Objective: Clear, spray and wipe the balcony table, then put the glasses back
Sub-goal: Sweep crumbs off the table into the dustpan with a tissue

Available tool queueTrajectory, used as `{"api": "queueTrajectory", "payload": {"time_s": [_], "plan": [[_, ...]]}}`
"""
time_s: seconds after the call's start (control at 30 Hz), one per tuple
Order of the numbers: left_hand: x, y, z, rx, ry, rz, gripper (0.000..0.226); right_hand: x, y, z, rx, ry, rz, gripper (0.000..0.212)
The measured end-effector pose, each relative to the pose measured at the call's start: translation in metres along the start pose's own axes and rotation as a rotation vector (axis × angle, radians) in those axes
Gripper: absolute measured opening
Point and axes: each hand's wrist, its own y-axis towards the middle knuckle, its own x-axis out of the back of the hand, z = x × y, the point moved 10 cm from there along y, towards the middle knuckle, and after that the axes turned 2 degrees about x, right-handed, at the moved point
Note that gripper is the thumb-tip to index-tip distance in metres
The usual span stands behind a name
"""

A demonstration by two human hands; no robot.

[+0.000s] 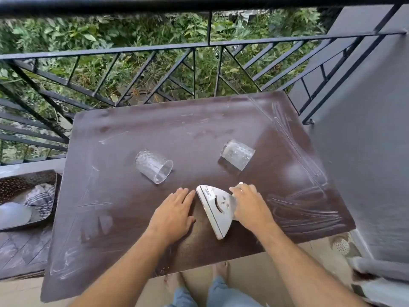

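Resting flat on the brown table (pixel 124 134), the left hand (pixel 174 214) lay with its fingers straight and together, holding nothing, fingertips just beside the white triangular wiper (pixel 215 209); the right hand (pixel 249 206) curled its fingers over the far side of that wiper, gripping it against the tabletop near the front edge. Two clear glasses lay on their sides farther back — the left glass (pixel 153 166) with its mouth turned toward the person, the right glass (pixel 236 157) nearer the wall, the two well apart; pale smears and streaks covered much of the surface, thickest toward the right edge. Behind the table ran a dark metal railing (pixel 194 47) with green leaves beyond it; to the left, lower down, a tray (pixel 28 223) held a checked cloth (pixel 42 196) and a pale rounded thing that could not be made out — a grey wall (pixel 365 129) stood on the right.
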Motion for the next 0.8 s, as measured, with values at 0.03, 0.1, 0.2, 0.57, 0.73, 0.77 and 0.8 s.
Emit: {"api": "queueTrajectory", "payload": {"time_s": [0.03,0.1,0.2,0.57,0.73,0.77,0.8], "plan": [[0.003,0.006,-0.006,-0.022,-0.014,-0.012,0.078,0.000,0.003,0.000,0.043,-0.042,0.026,0.046],[0.008,0.018,-0.015,-0.044,-0.016,-0.029,0.077,-0.001,0.008,-0.001,0.102,-0.086,0.041,0.047],[0.014,0.034,-0.029,-0.063,0.014,-0.021,0.073,-0.005,0.016,-0.014,0.064,-0.075,0.060,0.055],[-0.015,0.063,-0.036,0.096,-0.162,0.247,0.069,-0.014,0.031,-0.011,0.245,-0.187,0.106,0.030],[-0.016,0.066,-0.034,0.131,-0.144,0.203,0.074,-0.013,0.037,-0.011,0.265,-0.250,0.014,0.015],[-0.016,0.067,-0.033,0.135,-0.155,0.194,0.077,-0.012,0.038,-0.011,0.262,-0.251,0.018,0.013],[-0.016,0.067,-0.033,0.136,-0.166,0.186,0.079,-0.011,0.040,-0.011,0.258,-0.252,0.040,0.011]]}}
